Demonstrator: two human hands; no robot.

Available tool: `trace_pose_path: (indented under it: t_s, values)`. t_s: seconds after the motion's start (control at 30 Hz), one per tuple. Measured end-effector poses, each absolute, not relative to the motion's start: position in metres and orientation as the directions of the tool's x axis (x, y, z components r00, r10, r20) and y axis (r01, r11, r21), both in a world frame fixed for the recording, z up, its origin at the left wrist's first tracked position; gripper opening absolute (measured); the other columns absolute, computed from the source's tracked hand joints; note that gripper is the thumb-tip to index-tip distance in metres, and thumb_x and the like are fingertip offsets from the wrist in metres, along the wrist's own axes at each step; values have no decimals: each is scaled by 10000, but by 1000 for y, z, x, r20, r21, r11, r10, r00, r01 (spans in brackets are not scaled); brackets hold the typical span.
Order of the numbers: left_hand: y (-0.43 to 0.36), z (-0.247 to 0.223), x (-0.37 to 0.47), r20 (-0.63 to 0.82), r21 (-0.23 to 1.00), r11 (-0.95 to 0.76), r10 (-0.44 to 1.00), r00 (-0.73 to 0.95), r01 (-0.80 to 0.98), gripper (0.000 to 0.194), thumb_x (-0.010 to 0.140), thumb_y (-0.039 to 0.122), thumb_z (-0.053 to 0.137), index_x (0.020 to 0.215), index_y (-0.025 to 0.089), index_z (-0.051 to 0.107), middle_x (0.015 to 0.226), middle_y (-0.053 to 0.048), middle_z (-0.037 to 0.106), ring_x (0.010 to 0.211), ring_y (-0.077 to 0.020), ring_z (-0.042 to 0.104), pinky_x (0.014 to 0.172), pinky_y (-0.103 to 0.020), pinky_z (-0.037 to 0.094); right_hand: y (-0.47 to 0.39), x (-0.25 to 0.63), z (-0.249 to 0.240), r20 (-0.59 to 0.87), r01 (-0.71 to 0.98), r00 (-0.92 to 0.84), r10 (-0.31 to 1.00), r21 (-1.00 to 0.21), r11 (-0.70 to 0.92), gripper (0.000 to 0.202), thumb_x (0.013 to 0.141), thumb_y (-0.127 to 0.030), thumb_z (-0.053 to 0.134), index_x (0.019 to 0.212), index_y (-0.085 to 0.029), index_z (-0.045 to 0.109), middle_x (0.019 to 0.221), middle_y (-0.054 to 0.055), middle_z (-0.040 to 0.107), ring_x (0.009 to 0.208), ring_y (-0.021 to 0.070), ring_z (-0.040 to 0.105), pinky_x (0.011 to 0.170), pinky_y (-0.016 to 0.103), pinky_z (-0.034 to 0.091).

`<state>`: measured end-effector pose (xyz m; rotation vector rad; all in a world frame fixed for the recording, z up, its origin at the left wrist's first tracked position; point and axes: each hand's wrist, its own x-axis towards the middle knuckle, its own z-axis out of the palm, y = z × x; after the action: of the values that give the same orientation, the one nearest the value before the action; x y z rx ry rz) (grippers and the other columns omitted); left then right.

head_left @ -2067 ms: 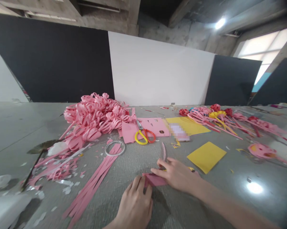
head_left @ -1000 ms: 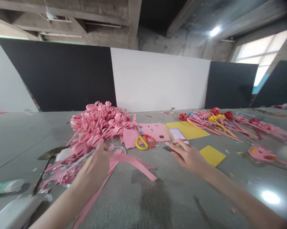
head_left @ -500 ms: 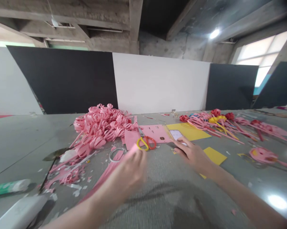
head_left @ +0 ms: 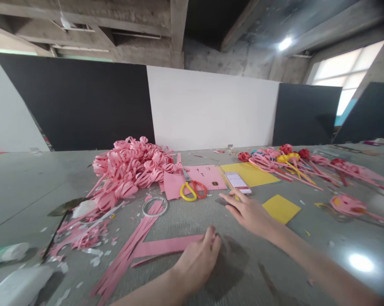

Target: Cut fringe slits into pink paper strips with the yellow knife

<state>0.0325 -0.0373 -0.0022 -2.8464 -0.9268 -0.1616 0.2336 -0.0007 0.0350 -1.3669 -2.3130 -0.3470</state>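
Observation:
My left hand (head_left: 200, 259) is closed at the right end of a wide pink paper strip (head_left: 169, 245), low over the table. A narrower pink strip lies just below it. My right hand (head_left: 251, 214) is farther right, fingers bent together over a thin dark flat piece (head_left: 222, 201). What exactly they grip is hidden. A lit phone (head_left: 239, 183) lies just beyond those fingertips. Scissors (head_left: 192, 190) with one yellow and one red handle rest on pink sheets (head_left: 172, 185). A roll of tape (head_left: 155, 207) sits over the bundle of long pink strips (head_left: 128, 259).
Looped pink paper (head_left: 131, 170) is heaped at the back left, with scraps near it. A glue tube (head_left: 8, 253) and a white box (head_left: 21, 285) stand at the left edge. Yellow sheets (head_left: 281, 209) and paper flowers (head_left: 287, 157) lie to the right.
My left hand has moved right and toward me, and a wide pink strip now stretches from it. The right hand has drawn slightly back from the phone, uncovering more of it.

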Motion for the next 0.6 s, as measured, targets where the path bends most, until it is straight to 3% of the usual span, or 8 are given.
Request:
trace_pose_path:
  t_s: [0.07,0.13,0.23,0.4,0.6]
  values:
    - [-41,0,29,115,100,-721,693,712,686,327,807,91,379,1130,91,430,1158,-138,442,806,-160,579,688,-267,485,-1,232,32,462,872,-432,775,-4,489,341,874,-264,311,1173,-222,470,1007,79,508,588,102,542,533,237,404]
    - [-43,1,23,98,189,-709,702,706,679,303,810,160,432,1110,128,464,1139,-96,466,917,-169,545,808,-267,444,-2,230,29,437,876,-434,788,-1,483,339,876,-263,309,1171,-222,470,1002,73,506,571,95,535,524,234,395]
    - [-45,-1,15,131,187,-768,638,759,613,352,815,254,478,1156,168,457,1139,-70,493,1074,-209,439,905,-303,377,-2,227,26,407,870,-455,792,17,492,325,871,-262,334,1159,-225,480,984,65,510,593,103,539,525,232,388]
    - [-46,-1,6,150,166,-782,622,769,600,432,826,360,466,1208,162,422,1184,-105,477,1100,-249,406,915,-378,358,-2,224,23,370,824,-531,763,14,566,263,852,-203,395,1078,-255,520,934,35,531,668,110,544,591,232,391]
    - [-42,6,-6,85,249,-792,591,803,557,557,793,437,482,1284,226,323,1305,-94,370,1184,-273,314,957,-448,292,-5,225,19,299,797,-571,765,-20,603,221,856,-180,398,1027,-233,528,915,26,555,731,126,546,639,245,382]
